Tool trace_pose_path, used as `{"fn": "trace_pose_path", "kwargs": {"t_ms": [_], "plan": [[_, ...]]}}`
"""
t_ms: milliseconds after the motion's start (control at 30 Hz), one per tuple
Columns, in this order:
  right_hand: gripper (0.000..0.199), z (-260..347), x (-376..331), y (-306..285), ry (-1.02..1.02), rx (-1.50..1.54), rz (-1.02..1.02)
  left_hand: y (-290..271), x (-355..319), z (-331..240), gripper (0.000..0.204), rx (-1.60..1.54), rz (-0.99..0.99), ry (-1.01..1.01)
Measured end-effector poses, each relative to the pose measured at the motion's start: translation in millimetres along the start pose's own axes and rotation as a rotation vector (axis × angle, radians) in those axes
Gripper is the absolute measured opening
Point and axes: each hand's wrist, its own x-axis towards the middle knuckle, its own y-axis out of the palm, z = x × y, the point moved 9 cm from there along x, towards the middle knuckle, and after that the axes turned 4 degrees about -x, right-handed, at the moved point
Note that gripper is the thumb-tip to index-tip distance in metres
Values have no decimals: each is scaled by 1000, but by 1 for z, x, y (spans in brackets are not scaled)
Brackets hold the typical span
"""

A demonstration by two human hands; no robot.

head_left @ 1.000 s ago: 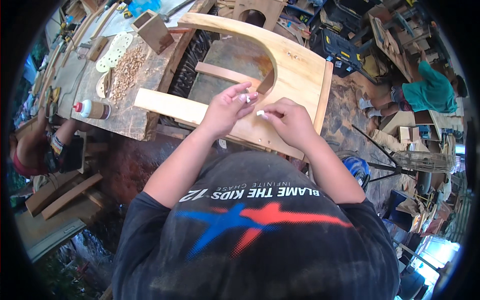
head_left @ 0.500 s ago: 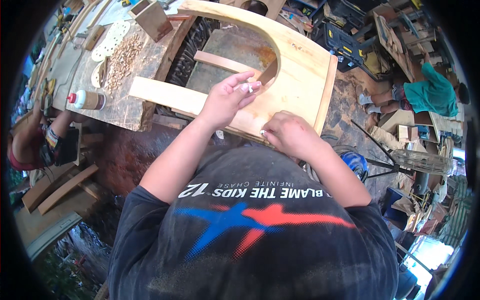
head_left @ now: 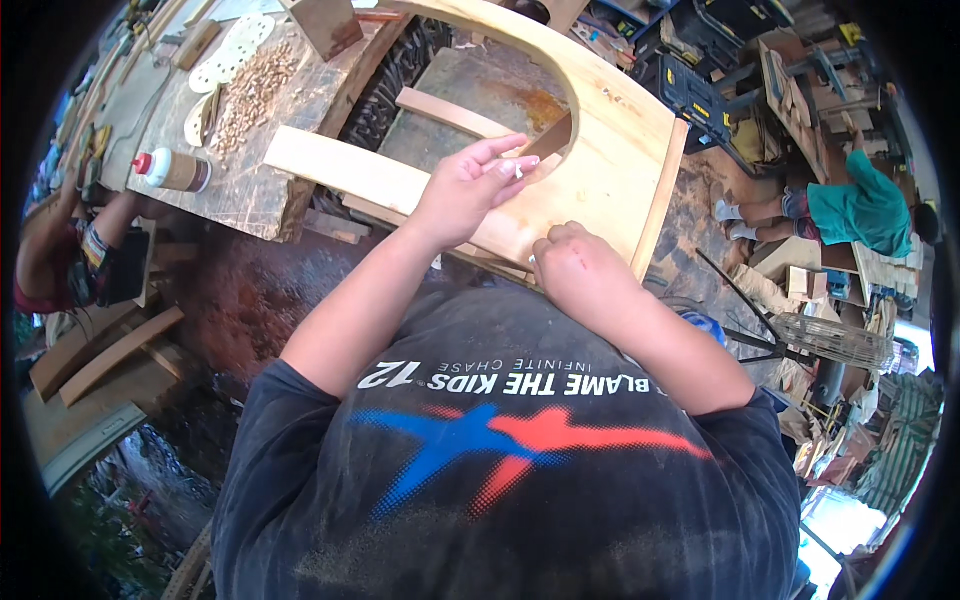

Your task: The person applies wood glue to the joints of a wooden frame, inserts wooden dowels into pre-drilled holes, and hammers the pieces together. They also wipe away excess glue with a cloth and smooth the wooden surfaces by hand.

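My left hand (head_left: 472, 190) is raised over the curved wooden frame (head_left: 625, 135), palm partly up. A small white bit (head_left: 518, 170) sits between its thumb and fingers; its exact kind is too small to tell. At the frame's near edge my right hand (head_left: 583, 262) is closed, knuckles up. Its fingertips press by the edge, with a speck of white showing at them; what they hold is mostly hidden. The pale frame has a large rounded opening and a straight arm (head_left: 345, 170) reaching left. Several small wooden pieces (head_left: 615, 96) lie on its far right part.
On the workbench (head_left: 240, 205) at left are a glue bottle (head_left: 172, 170) with a red cap, a heap of small wooden pieces (head_left: 250, 98), perforated discs (head_left: 225, 62) and a wooden box (head_left: 322, 25). Black toolboxes (head_left: 692, 95), a stand fan (head_left: 835, 340) and a person in green (head_left: 862, 205) are at right.
The right hand's fingers have curled in further at the frame's edge. My left hand stays raised, still pinching the white bit. The whole view has shifted slightly.
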Motion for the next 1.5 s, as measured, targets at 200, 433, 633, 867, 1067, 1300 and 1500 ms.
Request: {"fn": "trace_pose_path", "kwargs": {"t_ms": [200,433,633,867,1067,1300,1500], "plan": [[16,5,5,-4,0,14,16,0,3,2,48,-9,36,8],[15,-3,4,10,49,63,47,0,3,2,47,-8,35,9],[19,-29,-6,11,171,262,43,-1,2,2,46,5,31,16],[23,-67,-15,-41,384,345,-252,3,1,2,46,58,24,-25],[23,-52,5,-40,226,385,-546,0,3,3,47,11,24,-36],[20,-61,24,-41,212,457,-528,4,0,7,52,64,123,-9],[18,-61,31,-41,177,430,-410,7,-1,5,60,130,191,16]]}}
